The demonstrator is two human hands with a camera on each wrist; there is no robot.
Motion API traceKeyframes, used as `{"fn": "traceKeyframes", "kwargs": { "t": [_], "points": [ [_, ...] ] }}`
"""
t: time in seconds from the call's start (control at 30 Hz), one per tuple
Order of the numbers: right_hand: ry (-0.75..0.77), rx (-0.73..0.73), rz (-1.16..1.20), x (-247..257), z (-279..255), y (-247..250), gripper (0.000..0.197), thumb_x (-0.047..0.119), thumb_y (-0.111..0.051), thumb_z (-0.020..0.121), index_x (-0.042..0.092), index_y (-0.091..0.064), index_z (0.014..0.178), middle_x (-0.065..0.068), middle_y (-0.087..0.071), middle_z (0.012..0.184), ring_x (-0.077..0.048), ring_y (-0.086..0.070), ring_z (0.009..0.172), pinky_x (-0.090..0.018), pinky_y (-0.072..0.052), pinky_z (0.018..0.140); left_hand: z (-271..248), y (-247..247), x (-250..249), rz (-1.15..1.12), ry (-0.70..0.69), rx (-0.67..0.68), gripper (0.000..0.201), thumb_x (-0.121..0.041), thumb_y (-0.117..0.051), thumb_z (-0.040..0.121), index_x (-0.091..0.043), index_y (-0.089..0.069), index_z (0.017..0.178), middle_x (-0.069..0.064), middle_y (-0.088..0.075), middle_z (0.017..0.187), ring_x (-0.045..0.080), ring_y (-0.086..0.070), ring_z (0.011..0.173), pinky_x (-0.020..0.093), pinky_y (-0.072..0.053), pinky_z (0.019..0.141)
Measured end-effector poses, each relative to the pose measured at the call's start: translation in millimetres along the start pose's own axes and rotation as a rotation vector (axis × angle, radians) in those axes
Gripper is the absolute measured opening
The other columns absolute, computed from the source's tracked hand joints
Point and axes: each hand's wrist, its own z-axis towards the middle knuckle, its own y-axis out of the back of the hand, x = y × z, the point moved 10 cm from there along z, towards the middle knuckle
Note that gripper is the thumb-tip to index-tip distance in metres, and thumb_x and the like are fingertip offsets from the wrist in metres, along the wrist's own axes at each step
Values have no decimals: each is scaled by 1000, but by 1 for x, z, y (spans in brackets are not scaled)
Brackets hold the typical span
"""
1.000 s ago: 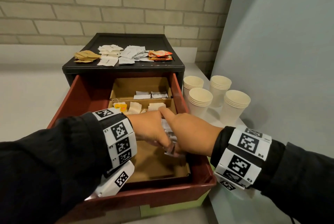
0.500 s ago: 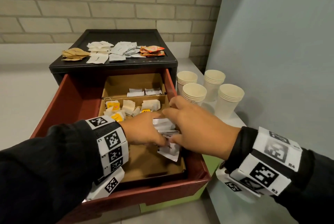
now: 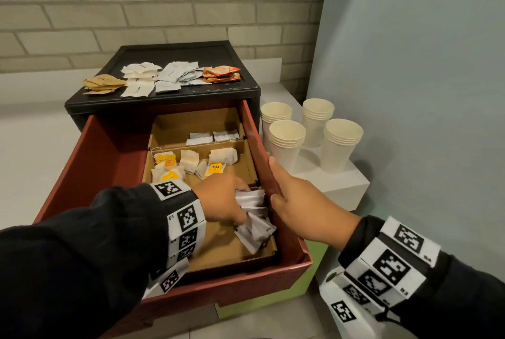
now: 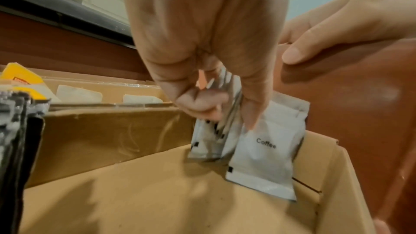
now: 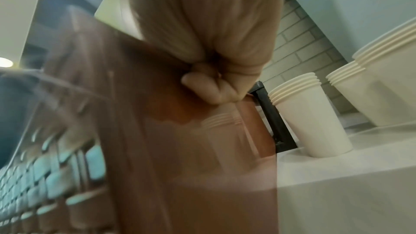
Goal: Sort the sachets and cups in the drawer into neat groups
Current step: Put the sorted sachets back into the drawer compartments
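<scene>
My left hand (image 3: 241,206) is down in the front cardboard compartment (image 3: 218,245) of the red drawer (image 3: 114,153). It grips a bundle of white coffee sachets (image 3: 255,229) standing on edge in the compartment's right corner. The left wrist view shows my left hand (image 4: 227,113) pinching the sachets (image 4: 263,157) from above, one printed "Coffee". My right hand (image 3: 273,180) holds the drawer's right wall (image 3: 258,147), thumb inside and curled fingers (image 5: 209,90) outside. Tea bags (image 3: 191,163) lie loose in the middle compartment. White sachets (image 3: 213,137) sit in the back one.
Several stacks of paper cups (image 3: 287,144) stand on the white ledge right of the drawer. On the black cabinet top (image 3: 191,50) lie brown sachets (image 3: 102,84), white sachets (image 3: 139,76), pale grey sachets (image 3: 177,76) and orange sachets (image 3: 222,74). A grey wall closes the right side.
My right hand has let go of the sachet bundle and moved right onto the drawer's side wall. My left hand keeps hold of the sachets in the front compartment.
</scene>
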Motion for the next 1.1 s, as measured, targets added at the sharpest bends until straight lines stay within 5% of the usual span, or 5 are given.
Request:
{"fn": "traceKeyframes", "kwargs": {
  "t": [0.1,0.23,0.43,0.7,1.1],
  "points": [
    [-6,-8,19,-2,0,0,57,4,-40,94,13,-17,146,-23,-57,119,-32,-56,102,-33,-41,85,-1,-2,-4,141,-7,-2,66,-26,-75,71,-15,-51,131,2,-59,123,20,-56,109,31,-51,86],
    [0,-33,61,-3,-1,2,59,2,-41,92,15,-20,145,-22,-56,123,-30,-55,104,-27,-38,83,-2,-12,-17,241,-45,57,66,-28,-80,65,-15,-47,120,1,-55,106,19,-56,92,35,-51,73],
    [10,-31,94,-3,-1,1,60,1,-41,92,17,-20,146,-17,-57,124,-27,-56,104,-21,-38,79,-3,-31,-20,345,-46,172,87,-43,-83,55,-19,-40,127,1,-47,121,20,-54,104,38,-52,87],
    [11,-32,118,-5,-1,0,64,1,-41,92,22,-15,148,-14,-54,129,-24,-54,108,-17,-36,79,-3,-36,-15,551,25,186,79,-51,-65,79,-16,-26,138,8,-48,128,28,-55,110,40,-49,89],
    [13,-38,117,-9,1,-2,67,4,-41,94,25,-10,149,-14,-52,133,-25,-52,115,-20,-37,89,-2,-18,-11,328,115,51,69,-46,-71,77,-13,-29,122,6,-50,90,23,-54,82,32,-43,68]
  ]
}}
